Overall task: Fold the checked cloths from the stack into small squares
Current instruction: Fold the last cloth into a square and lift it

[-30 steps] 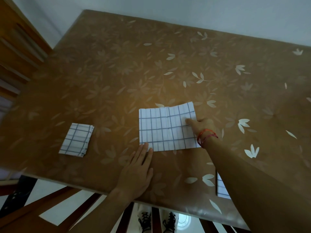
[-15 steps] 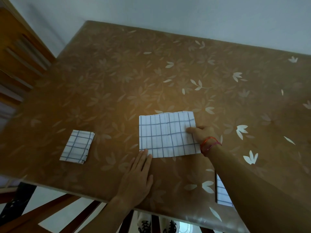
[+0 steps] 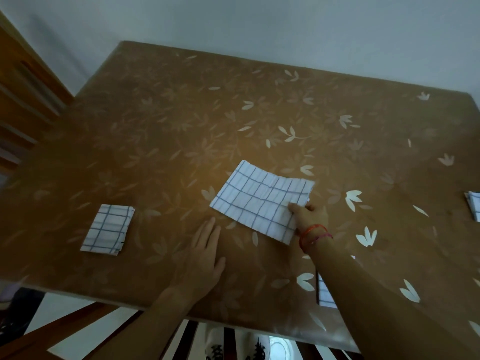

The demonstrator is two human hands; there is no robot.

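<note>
Head view: my right grip (image 3: 310, 219) pinches the near right edge of the checked cloth (image 3: 257, 201), thumb on top. The cloth lies skewed in the middle of the desk (image 3: 168, 120). My left grip (image 3: 205, 253) rests flat on the desk, fingers straight, grasping nothing, just short of the cloth's near left corner. A folded square (image 3: 107, 228) sits well to the left; dark specks on its edge are too small to read. A second cloth (image 3: 326, 292) peeks from under my right forearm.

checked cloths (image 3: 262, 203) (image 3: 107, 228) (image 3: 474, 207) (image 3: 324, 294): 4 | left hand (image 3: 205, 258): 1 | right hand (image 3: 310, 219): 1 | hands total: 2 | table (image 3: 181, 113): 1
</note>
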